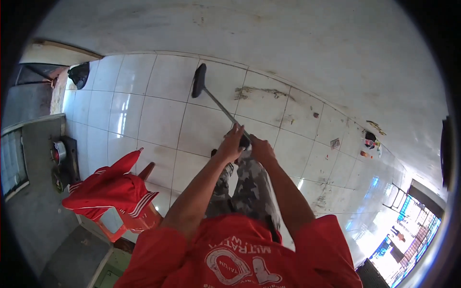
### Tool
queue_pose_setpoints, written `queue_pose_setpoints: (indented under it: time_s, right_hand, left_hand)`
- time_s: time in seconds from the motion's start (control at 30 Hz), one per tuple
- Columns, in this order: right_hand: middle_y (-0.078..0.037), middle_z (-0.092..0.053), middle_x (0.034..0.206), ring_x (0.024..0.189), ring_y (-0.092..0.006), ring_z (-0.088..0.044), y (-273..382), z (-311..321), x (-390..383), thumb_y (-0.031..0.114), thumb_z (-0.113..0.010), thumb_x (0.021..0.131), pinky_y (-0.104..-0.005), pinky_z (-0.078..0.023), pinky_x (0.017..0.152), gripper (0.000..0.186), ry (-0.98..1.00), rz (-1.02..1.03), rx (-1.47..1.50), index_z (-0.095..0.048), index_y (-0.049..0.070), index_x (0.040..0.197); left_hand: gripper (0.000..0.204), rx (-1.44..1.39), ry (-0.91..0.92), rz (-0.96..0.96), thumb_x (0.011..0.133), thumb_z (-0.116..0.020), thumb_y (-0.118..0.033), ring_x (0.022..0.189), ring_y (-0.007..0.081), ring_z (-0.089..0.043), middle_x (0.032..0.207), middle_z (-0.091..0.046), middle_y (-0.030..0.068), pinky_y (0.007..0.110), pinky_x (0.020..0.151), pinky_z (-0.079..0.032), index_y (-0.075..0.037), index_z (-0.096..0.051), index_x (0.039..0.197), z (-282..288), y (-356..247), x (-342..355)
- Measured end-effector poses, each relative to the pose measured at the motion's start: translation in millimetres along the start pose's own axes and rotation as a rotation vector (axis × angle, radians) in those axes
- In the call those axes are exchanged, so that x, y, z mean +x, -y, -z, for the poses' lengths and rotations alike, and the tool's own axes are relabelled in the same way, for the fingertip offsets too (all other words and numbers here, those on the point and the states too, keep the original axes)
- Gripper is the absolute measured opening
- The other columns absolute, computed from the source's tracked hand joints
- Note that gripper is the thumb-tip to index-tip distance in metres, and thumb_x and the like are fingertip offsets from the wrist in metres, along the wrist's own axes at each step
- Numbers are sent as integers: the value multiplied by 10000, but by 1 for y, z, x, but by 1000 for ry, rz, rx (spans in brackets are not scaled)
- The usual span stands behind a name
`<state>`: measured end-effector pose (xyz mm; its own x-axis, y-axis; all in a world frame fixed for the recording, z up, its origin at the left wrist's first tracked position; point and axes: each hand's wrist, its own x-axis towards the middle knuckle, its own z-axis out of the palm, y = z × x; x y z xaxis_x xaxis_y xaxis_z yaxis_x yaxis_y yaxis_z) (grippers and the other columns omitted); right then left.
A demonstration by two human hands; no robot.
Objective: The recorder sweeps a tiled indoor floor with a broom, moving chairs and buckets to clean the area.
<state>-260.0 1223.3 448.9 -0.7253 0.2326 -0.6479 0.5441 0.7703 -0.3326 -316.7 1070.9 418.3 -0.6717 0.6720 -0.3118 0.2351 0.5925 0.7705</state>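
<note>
Both of my hands are closed round the long pole of a broom (219, 102), which slants away from me to the far left. My left hand (231, 143) grips further down the pole, and my right hand (262, 150) holds it close to its upper end. The broom's wide dark head (199, 80) rests on the white tiled floor (162, 114) near the foot of the far wall. A streak of dark dirt (261, 91) lies on the tiles to the right of the head.
Scattered bits of litter (335, 143) lie along the wall on the right, with a plastic bottle (370, 140) among them. A red jacket (113, 188) drapes over a red plastic chair (139, 220) at left. A black bag (78, 75) sits at the far left, and a bright doorway (406, 240) opens at right.
</note>
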Motion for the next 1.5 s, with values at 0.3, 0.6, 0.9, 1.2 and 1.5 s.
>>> queue_pose_setpoints:
  time_s: [0.3,0.6,0.9,1.2,1.5]
  right_hand:
    - [-224,-630,883,852,-432,-606,-160,59,-33,184,-469,878,-517,-501,702,309,-11,-171,-187,-526,251,1174]
    - [-156,-458,1304,865,-349,-623,-164,245,-221,97,-585,789,-447,-510,731,569,132,-67,-199,-408,164,1326]
    - [-138,-647,979,653,-111,-599,-218,162,-93,63,-596,858,-260,-504,621,176,-350,-52,1318,-603,-52,991]
    - [-19,-559,912,625,-81,-450,-310,167,-11,286,-571,894,-199,-378,537,185,-867,-311,1972,-535,107,925]
    - [-91,-519,1084,912,-168,-527,-381,154,-135,265,-500,946,-255,-468,832,312,-1297,-633,1093,-448,36,1151]
  left_hand:
    - [641,140,147,-153,749,-662,-299,1367,288,-204,1438,-279,131,601,1022,-228,-151,-405,1316,-190,-82,81]
    - [280,10,39,-749,728,-661,-245,1033,259,-507,943,-529,74,419,937,-377,-98,-535,931,-192,-226,97]
    - [326,263,-144,-390,657,-648,-39,943,352,-494,885,-501,127,477,883,-373,-64,-467,927,-144,-101,149]
    - [258,-9,-273,-355,646,-553,36,989,382,-465,943,-496,190,474,907,-350,-18,-492,891,-309,-125,291]
    - [226,72,180,-681,704,-637,-146,934,319,-507,915,-529,154,468,874,-352,-28,-522,858,-401,-270,265]
